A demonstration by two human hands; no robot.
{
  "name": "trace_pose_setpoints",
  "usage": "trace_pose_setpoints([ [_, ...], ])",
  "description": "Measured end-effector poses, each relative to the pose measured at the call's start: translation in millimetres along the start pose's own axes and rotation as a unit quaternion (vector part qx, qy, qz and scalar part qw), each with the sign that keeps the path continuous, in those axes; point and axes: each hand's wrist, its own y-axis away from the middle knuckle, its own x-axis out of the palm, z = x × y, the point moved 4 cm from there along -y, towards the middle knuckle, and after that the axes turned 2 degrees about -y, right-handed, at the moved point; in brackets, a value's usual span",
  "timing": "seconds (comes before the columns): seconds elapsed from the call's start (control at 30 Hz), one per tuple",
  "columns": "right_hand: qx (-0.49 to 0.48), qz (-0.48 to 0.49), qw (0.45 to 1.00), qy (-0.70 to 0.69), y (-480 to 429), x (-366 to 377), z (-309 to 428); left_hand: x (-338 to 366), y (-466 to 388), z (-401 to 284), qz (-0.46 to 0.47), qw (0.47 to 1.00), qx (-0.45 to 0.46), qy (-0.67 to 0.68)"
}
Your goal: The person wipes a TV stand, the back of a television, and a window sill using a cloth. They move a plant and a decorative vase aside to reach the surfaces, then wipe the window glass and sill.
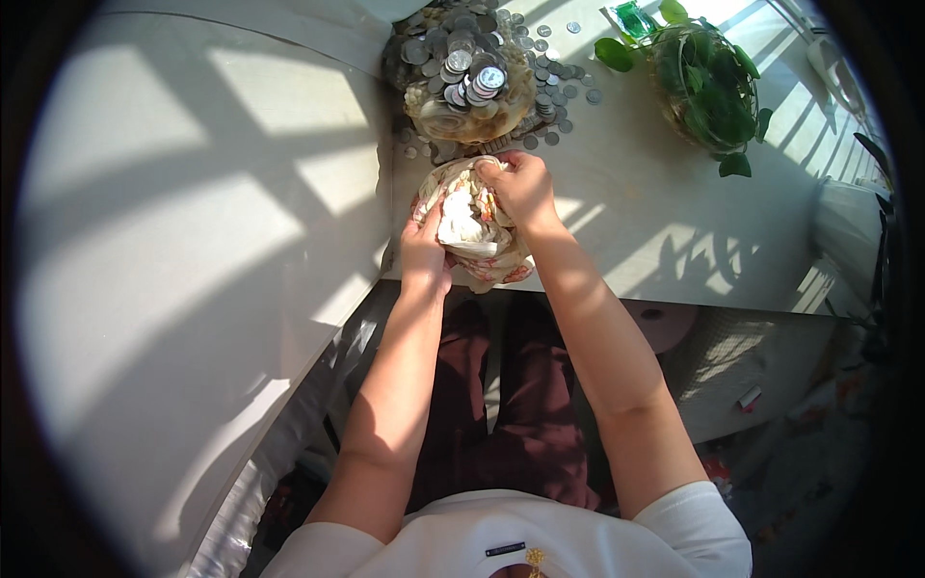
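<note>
Both my hands grip a crumpled cream fabric bag point(473, 224) with a red and orange print. My left hand point(425, 246) holds its left side, with the thumb on top. At the upper right rim, my right hand point(522, 186) pinches the gathered cloth between thumb and fingers. The bag's mouth faces up and shows bunched folds; whether anything lies inside cannot be seen. Just beyond the bag, a heap of silver coins point(462, 61) covers a carved yellowish stone-like ornament point(470, 126). More loose coins point(556, 90) lie around its base, mostly to the right.
A trailing green plant in a round glass bowl point(708, 87) stands at the back right, beside a green packet point(634, 20). A pale container point(842, 224) is at the right edge. The white wall-like panel point(217, 217) borders the white tabletop point(650, 209) on the left.
</note>
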Motion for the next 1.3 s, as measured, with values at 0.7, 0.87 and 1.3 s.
trace_pose_setpoints([
  [0.7, 0.014, 0.002, 0.999, -0.037, 21, 0, -14, -6, 12, -2, -0.012, 0.997, 0.057, -0.046],
  [0.87, 0.001, 0.004, 0.996, -0.093, 26, -14, 16, 5, 19, -14, 0.021, 0.996, 0.081, -0.043],
  [1.3, -0.021, 0.005, 0.979, -0.201, 54, -50, 85, 41, 65, -47, 0.047, 0.986, 0.148, -0.061],
])
